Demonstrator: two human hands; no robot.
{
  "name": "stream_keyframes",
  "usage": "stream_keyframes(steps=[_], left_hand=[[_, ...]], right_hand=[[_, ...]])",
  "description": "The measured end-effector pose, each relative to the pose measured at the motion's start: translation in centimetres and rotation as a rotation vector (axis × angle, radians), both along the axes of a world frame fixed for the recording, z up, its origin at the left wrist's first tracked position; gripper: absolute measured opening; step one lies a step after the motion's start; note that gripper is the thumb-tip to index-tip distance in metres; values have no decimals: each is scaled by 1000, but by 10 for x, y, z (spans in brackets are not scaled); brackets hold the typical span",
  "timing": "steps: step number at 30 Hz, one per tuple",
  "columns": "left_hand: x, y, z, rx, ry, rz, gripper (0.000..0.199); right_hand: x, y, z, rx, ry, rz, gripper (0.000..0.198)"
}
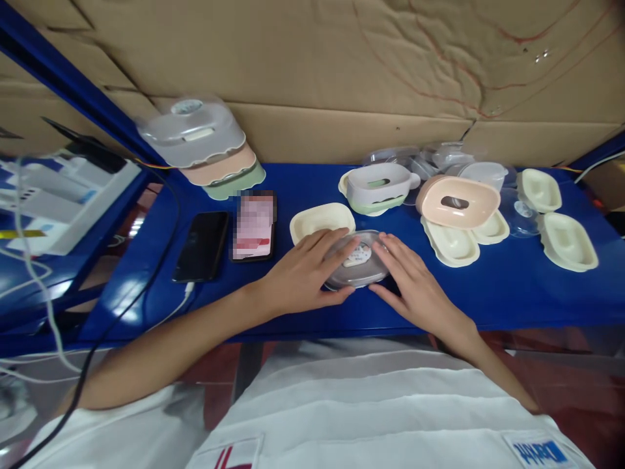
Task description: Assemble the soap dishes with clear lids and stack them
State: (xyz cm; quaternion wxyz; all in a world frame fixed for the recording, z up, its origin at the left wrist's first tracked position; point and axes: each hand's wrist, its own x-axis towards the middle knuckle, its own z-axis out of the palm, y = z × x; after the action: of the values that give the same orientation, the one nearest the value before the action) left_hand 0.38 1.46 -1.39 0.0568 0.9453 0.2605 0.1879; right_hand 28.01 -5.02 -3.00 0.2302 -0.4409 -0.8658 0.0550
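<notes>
A clear plastic lid (360, 260) with a white label lies flat near the front of the blue table (488, 293). My left hand (305, 273) rests on its left side, fingers spread over the top and thumb at the near edge. My right hand (415, 283) presses its right side, fingers flat against the rim. Just behind the lid sits a cream oval tray (319, 220), partly covered by my left fingers.
Two phones (202, 245) (254, 225) lie at left, the dark one plugged into a cable. Stacked lidded boxes (202, 146) lean at back left. A white-and-green box (378, 187), a pink box (459, 200), cream trays (569, 241) and clear lids (420, 156) fill the right side.
</notes>
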Motion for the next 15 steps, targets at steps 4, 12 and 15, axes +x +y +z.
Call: stream_keyframes(steps=[4,12,15], left_hand=[[-3,-8,0,58,94,31,87],[-7,-4,-4,99,80,4,101],[-8,1,-6,101,103,-1,100]], right_hand=[[0,-1,-3,-24,-9,17,86],[0,-4,-1,-33,20,61,80],[1,-4,-1,-44,28,82,79]])
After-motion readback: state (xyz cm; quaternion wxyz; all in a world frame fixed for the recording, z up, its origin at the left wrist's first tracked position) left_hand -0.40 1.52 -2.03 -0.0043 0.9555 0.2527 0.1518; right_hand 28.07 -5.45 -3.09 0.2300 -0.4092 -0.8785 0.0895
